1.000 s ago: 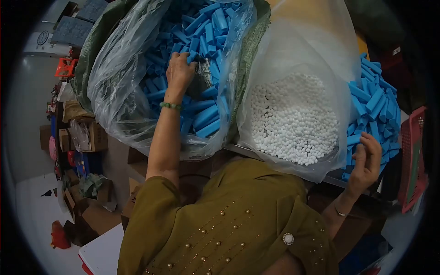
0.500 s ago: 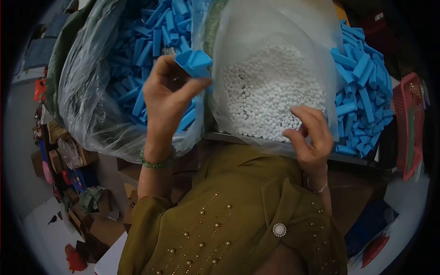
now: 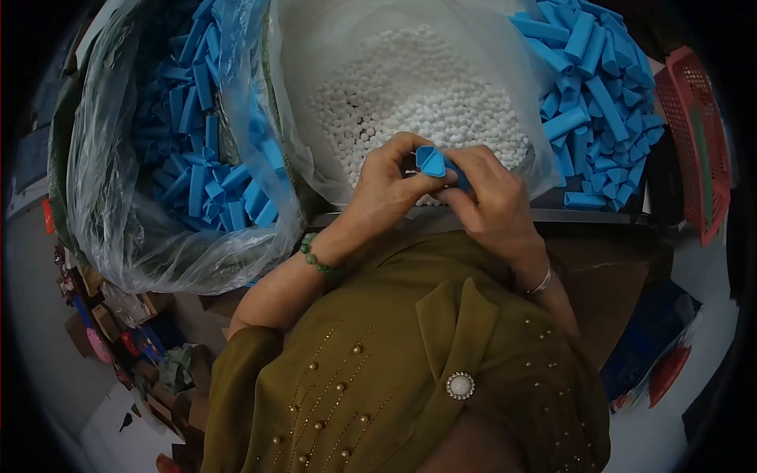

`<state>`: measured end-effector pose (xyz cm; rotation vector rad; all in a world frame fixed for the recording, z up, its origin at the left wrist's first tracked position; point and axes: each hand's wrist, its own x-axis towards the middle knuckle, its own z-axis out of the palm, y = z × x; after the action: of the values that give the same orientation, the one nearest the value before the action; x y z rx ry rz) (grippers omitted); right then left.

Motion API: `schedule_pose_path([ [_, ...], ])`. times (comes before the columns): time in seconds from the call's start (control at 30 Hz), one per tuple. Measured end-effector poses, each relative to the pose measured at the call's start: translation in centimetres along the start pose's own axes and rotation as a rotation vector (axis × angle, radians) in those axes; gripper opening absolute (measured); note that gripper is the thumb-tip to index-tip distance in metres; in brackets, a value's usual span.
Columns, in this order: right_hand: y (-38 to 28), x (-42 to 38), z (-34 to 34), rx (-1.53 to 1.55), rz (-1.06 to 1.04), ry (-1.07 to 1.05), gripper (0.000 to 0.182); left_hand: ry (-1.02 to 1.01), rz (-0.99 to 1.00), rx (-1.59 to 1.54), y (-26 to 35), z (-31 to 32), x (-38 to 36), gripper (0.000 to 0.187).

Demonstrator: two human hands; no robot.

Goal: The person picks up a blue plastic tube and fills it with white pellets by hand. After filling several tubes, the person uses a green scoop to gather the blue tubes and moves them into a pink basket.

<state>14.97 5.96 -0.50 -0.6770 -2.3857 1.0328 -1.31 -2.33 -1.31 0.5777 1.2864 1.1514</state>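
Table (image 3: 583,216), apparently metal-edged, translucent bag (image 3: 315,31) of white beads (image 3: 426,87), heaped blue pieces (image 3: 605,102)

Bagged tubes (image 3: 201,87) lie left of the beads (image 3: 418,94), the tube pile (image 3: 603,110) right.

A blue tube (image 3: 431,162), its three-cornered end facing the viewer, sits in the left hand (image 3: 386,177), before the white beads (image 3: 426,94). Blue also shows in the right hand (image 3: 493,197); whether it is the same piece is unclear.
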Motion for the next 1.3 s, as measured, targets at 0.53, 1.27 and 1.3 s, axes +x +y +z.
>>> schedule_pose_path([
  [0.53, 2.6, -0.1, 0.9, -0.395, -0.008, -0.24, 0.01, 0.219, 0.325, 1.172, -3.2, -1.4, 0.0, 0.051],
  [1.27, 2.2, 0.9, 0.7, 0.434, 0.225, 0.06, 0.028, 0.151, 0.648, 0.651, 2.4, -0.2, 0.4, 0.027],
  [1.3, 2.3, 0.9, 0.7, 0.445, 0.229, 0.042, 0.027, 0.149, 0.647, 0.652, 2.5, -0.1, 0.4, 0.027],
])
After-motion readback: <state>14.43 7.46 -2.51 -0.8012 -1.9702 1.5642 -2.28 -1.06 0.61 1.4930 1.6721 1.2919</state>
